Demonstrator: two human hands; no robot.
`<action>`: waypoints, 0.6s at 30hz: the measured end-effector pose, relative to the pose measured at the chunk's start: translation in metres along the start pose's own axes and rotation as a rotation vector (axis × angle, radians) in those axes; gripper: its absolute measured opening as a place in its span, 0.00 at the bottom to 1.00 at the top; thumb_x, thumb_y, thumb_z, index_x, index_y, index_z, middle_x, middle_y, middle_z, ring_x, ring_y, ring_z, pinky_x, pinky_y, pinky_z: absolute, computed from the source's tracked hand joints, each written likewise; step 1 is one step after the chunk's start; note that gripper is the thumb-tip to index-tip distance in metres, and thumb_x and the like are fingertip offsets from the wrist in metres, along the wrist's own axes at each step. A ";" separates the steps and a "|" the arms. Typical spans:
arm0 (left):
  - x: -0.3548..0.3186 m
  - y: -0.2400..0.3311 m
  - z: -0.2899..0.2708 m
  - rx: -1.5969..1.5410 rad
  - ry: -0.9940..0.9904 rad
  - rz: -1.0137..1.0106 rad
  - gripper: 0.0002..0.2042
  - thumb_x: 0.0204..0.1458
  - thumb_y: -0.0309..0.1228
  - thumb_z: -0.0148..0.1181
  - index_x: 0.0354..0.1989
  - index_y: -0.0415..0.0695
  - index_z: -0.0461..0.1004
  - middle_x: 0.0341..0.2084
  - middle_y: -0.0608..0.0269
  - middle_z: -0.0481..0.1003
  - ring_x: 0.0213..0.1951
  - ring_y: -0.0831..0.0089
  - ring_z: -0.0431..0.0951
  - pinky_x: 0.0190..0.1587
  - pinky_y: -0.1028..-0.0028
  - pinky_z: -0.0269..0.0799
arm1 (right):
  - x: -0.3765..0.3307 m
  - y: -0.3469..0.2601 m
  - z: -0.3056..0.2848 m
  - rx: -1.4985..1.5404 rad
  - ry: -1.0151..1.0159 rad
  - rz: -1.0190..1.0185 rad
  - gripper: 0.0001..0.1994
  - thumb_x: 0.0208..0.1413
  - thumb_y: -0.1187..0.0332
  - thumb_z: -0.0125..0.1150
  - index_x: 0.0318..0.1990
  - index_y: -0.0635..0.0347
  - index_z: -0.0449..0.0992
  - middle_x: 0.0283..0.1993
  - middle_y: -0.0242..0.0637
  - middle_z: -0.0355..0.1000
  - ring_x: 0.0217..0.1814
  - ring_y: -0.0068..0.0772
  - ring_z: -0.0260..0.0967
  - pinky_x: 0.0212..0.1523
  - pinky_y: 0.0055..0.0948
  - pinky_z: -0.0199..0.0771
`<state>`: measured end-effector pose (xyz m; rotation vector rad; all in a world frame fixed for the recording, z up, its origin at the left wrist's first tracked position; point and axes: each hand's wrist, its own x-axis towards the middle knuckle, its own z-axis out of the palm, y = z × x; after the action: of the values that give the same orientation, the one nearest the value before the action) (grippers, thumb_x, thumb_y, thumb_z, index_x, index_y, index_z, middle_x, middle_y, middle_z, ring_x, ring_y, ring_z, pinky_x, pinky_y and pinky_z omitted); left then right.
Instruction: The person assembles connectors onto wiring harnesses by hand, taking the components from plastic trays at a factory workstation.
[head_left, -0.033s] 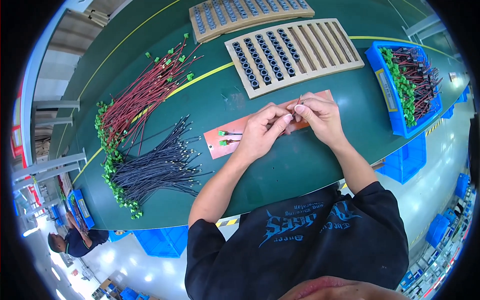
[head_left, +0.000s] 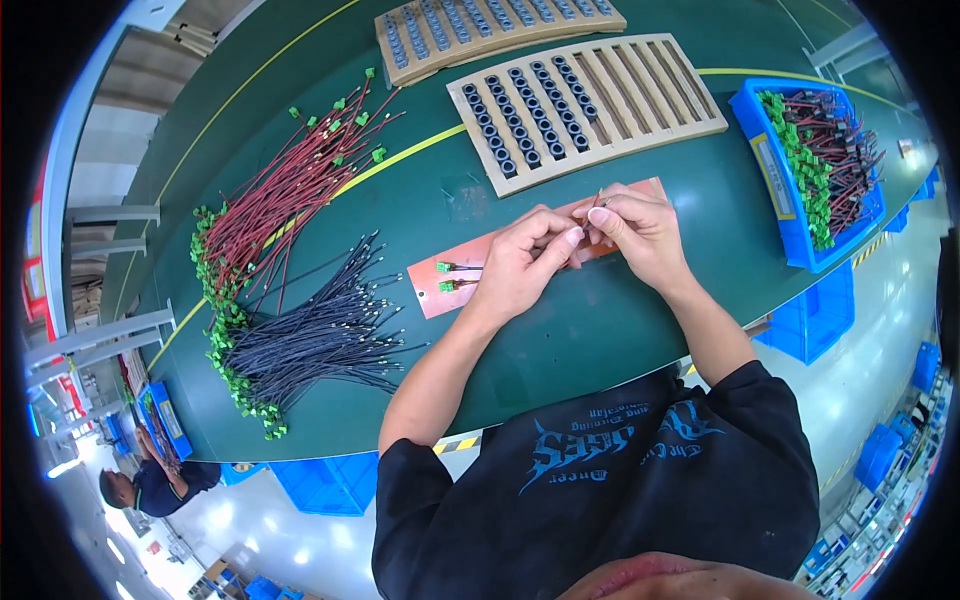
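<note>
My left hand (head_left: 525,262) and my right hand (head_left: 640,232) meet over a pinkish-orange board (head_left: 440,300) lying on the green table. Both hands pinch the ends of thin wires (head_left: 598,200) between thumb and fingers. The wires run left under my left hand to two small green connectors (head_left: 442,276) that rest on the board's left end. What exactly sits between my fingertips is hidden.
A bundle of red wires (head_left: 290,190) and a bundle of black wires (head_left: 320,335), both with green connectors, lie at the left. Two slotted wooden trays (head_left: 640,85) with black rings stand behind. A blue bin (head_left: 760,160) of wired connectors is at the right. Another person (head_left: 150,485) is at the lower left.
</note>
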<state>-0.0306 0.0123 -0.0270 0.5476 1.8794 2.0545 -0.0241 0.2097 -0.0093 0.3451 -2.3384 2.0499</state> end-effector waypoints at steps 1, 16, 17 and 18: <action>-0.002 -0.001 -0.002 -0.110 -0.011 -0.050 0.04 0.63 0.23 0.57 0.40 0.35 0.76 0.34 0.61 0.72 0.34 0.75 0.78 0.38 0.76 0.75 | -0.001 -0.001 0.002 0.007 0.013 0.005 0.08 0.64 0.72 0.61 0.37 0.69 0.82 0.33 0.36 0.75 0.31 0.20 0.71 0.31 0.20 0.72; -0.006 -0.005 0.001 -0.074 0.063 -0.044 0.05 0.64 0.25 0.57 0.38 0.35 0.73 0.32 0.64 0.72 0.29 0.79 0.77 0.32 0.79 0.72 | 0.001 0.005 0.001 0.136 -0.015 0.152 0.12 0.65 0.68 0.61 0.32 0.68 0.81 0.29 0.31 0.72 0.27 0.15 0.68 0.26 0.17 0.69; -0.006 -0.005 0.001 -0.073 0.061 -0.047 0.05 0.64 0.25 0.57 0.38 0.35 0.73 0.32 0.64 0.72 0.29 0.79 0.77 0.32 0.79 0.72 | 0.001 0.004 0.002 0.136 -0.024 0.148 0.12 0.65 0.68 0.61 0.33 0.67 0.82 0.29 0.31 0.72 0.27 0.15 0.68 0.26 0.17 0.69; -0.006 -0.006 0.001 -0.078 0.056 -0.039 0.05 0.64 0.25 0.57 0.38 0.35 0.73 0.31 0.64 0.72 0.29 0.79 0.76 0.31 0.79 0.72 | 0.001 0.003 0.002 0.135 -0.033 0.145 0.11 0.65 0.68 0.61 0.34 0.67 0.82 0.28 0.30 0.72 0.27 0.15 0.68 0.26 0.16 0.69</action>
<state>-0.0255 0.0109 -0.0329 0.4352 1.8165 2.1293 -0.0251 0.2076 -0.0125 0.2188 -2.3129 2.2916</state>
